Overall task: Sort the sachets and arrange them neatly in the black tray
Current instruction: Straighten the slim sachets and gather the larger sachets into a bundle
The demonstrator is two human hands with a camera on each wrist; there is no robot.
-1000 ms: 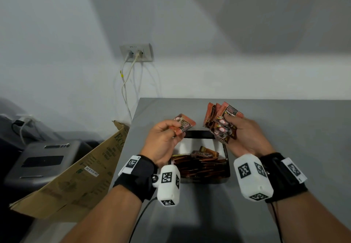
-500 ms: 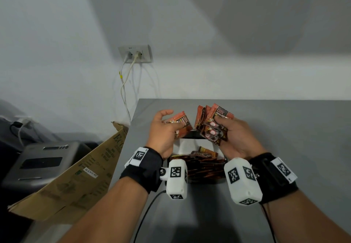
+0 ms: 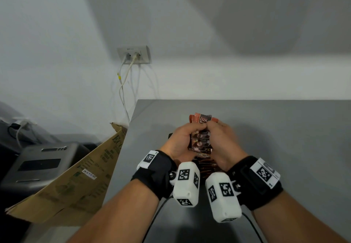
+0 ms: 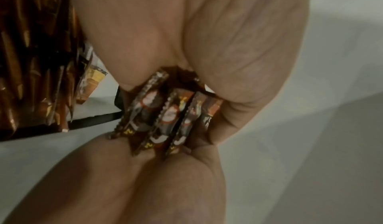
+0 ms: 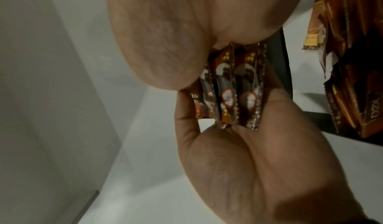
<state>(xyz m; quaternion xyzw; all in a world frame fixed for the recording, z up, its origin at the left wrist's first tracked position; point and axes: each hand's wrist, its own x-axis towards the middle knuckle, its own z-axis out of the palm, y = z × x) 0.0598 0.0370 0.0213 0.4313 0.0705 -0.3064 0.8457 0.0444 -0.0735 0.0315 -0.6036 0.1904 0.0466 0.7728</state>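
Note:
Both hands meet above the black tray [image 3: 170, 135] and hold one stack of brown-orange sachets [image 3: 201, 138] upright between them. My left hand [image 3: 191, 128] grips the stack from the left and my right hand [image 3: 216, 128] from the right, with fingers curled over its top. The wrist views show the stack [image 4: 165, 117] [image 5: 234, 93] edge-on, pinched between the two hands. More sachets [image 3: 207, 166] [image 4: 31, 63] [image 5: 352, 63] lie packed in the near part of the tray [image 4: 93, 119] [image 5: 285, 63]. The hands hide most of the tray.
The grey table [image 3: 284, 138] stretches to the right and ends at a left edge [image 3: 121, 157]. A flattened cardboard box [image 3: 79, 176] leans against that edge, beside a grey device [image 3: 38, 164]. A wall socket with cables [image 3: 133, 54] sits behind.
My left hand carried its single sachet rightward onto the bundle in my right hand. Both hands now close together on one stack.

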